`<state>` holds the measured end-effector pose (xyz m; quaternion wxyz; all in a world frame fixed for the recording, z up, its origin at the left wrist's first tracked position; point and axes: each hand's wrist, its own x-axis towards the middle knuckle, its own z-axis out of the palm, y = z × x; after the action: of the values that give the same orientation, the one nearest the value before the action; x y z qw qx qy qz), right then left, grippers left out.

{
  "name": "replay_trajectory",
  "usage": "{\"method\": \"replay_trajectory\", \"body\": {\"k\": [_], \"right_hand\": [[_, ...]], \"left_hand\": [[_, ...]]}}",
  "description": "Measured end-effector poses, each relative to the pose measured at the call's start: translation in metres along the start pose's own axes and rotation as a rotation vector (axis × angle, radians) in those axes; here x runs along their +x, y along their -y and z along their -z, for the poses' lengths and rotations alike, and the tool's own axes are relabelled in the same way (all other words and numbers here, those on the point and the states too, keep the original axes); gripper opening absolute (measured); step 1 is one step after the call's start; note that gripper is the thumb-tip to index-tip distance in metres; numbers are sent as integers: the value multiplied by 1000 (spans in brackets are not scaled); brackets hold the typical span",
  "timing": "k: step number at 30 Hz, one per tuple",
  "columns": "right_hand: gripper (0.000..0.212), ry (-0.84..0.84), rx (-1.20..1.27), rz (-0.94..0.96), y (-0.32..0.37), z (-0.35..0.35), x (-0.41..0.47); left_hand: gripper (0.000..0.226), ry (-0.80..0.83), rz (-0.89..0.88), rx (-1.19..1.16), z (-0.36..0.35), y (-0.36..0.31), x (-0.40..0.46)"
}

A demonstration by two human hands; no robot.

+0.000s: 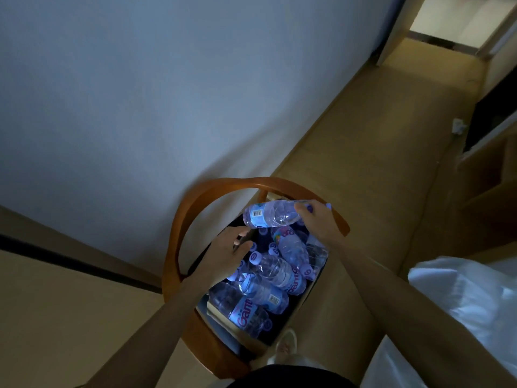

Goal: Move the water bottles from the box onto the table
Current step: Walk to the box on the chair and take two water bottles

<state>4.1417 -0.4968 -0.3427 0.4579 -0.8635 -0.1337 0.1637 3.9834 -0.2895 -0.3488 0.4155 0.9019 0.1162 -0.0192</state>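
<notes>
The right hand (317, 219) grips one water bottle (270, 215) near its cap end, fingers curled over the neck; the bottle lies roughly horizontal, lifted above the far edge of the box (282, 336). The left hand (226, 254) hangs over the left side of the box with its fingers loosely spread and holds nothing; its fingertips sit just below the lifted bottle's base, not clearly touching it.

The box stands on the seat of a wooden chair (195, 203) with a curved back rail. Inside it, the remaining bottles (268, 281) lie jumbled on their sides, several overlapping, labels and caps pointing in different directions.

A white plastic bag (470, 298) lies to the near right. A pale wall fills the left of the view, and a tan floor runs to the far right toward a doorway. No table can be identified in this view.

Step in hand, as judged: extraction of one bottle, with most of the load not yet moved. The next move calls for carrying the lifted bottle clear of the chair rail and turning toward the table. The free left hand is placed to take a second bottle or to support the first at its base.
</notes>
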Motion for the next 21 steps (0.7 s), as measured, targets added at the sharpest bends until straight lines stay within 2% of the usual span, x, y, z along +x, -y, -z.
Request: {"method": "replay_trajectory", "body": {"k": [2, 5, 10, 15, 18, 21], "right_hand": [[47, -35, -32, 7, 2, 17, -4], [35, -141, -25, -25, 0, 43, -9], [25, -249, -146, -58, -7, 82, -14], [26, -276, -214, -101, -14, 108, -18], [24, -296, -215, -123, -15, 116, -22], [24, -317, -237, -140, -15, 119, -25]], "left_hand": [[33, 44, -37, 10, -5, -10, 8], [32, 148, -92, 37, -20, -27, 22], [35, 341, -254, 207, -58, -52, 44], [47, 507, -431, 637, -98, -64, 60], [48, 523, -556, 914, -118, -70, 61], [45, 564, -642, 1096, -133, -72, 57]]}}
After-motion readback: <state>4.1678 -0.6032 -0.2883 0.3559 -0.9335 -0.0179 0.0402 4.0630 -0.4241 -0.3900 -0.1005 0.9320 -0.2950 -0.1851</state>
